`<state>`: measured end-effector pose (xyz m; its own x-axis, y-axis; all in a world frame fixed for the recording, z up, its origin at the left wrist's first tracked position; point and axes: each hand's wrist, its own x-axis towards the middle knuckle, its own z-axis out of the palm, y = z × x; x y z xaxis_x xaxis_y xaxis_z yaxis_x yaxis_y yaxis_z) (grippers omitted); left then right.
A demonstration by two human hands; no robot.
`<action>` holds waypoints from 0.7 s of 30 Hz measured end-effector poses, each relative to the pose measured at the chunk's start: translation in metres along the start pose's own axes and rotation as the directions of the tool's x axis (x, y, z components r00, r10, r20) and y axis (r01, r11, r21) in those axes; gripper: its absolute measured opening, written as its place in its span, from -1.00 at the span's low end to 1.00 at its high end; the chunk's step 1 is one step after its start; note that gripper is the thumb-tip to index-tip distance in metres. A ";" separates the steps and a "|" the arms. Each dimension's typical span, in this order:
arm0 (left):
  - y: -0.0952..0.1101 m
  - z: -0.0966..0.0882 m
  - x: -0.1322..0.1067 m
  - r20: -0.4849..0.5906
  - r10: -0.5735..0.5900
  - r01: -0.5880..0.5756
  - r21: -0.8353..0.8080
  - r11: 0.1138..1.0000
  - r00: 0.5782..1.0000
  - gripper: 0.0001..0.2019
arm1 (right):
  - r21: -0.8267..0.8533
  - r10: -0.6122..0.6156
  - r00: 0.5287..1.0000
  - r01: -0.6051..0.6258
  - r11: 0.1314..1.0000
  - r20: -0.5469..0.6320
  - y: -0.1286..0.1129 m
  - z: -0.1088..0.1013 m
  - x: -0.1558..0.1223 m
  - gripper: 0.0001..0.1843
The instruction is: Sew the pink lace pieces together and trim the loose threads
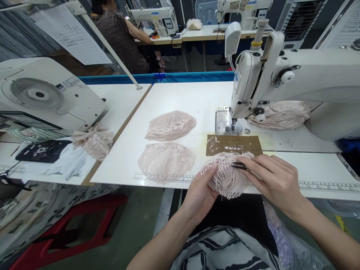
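At the table's front edge lies a pink lace piece [227, 174]. My left hand [201, 197] grips its lower left side with curled fingers. My right hand [274, 180] rests on its right side and pinches small dark tweezers [239, 166] that point left across the lace. Just beyond the lace are a brown tape patch [233, 144] and the needle plate [225, 123] of a white sewing machine [295, 82].
Two more lace pieces [170, 125] [165, 159] lie on the white table [182, 97] to the left, another pile [281, 114] behind the machine, one bundle [94, 140] on the left bench. A second machine [42, 93] stands far left. A person [120, 33] sits at a back table. A red stool [73, 228] is on the floor.
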<state>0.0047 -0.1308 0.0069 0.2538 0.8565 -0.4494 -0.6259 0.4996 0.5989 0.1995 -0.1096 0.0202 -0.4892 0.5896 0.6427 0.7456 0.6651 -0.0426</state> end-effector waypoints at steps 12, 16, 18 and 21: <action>0.001 0.002 -0.002 0.008 0.015 -0.015 0.007 1.000 1.000 -0.66 | 0.007 -0.013 1.000 0.013 1.000 -0.004 -0.001 -0.001 0.001 -0.70; 0.001 0.004 -0.003 0.072 0.048 -0.051 0.035 0.998 0.996 -0.61 | 0.049 -0.001 1.000 0.001 0.999 0.000 -0.001 0.000 0.000 -0.68; 0.001 0.004 -0.004 0.081 0.053 -0.057 0.043 0.997 0.995 -0.60 | 0.073 0.010 1.000 -0.011 0.997 0.015 -0.001 0.000 -0.002 -0.65; 0.001 0.005 -0.004 0.068 0.045 -0.049 0.047 0.998 0.997 -0.61 | 0.091 0.014 0.999 -0.017 0.996 0.033 0.000 0.001 -0.004 -0.61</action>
<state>0.0064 -0.1332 0.0126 0.2748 0.8851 -0.3757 -0.6018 0.4630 0.6507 0.2009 -0.1120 0.0166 -0.4939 0.6136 0.6161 0.7094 0.6940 -0.1226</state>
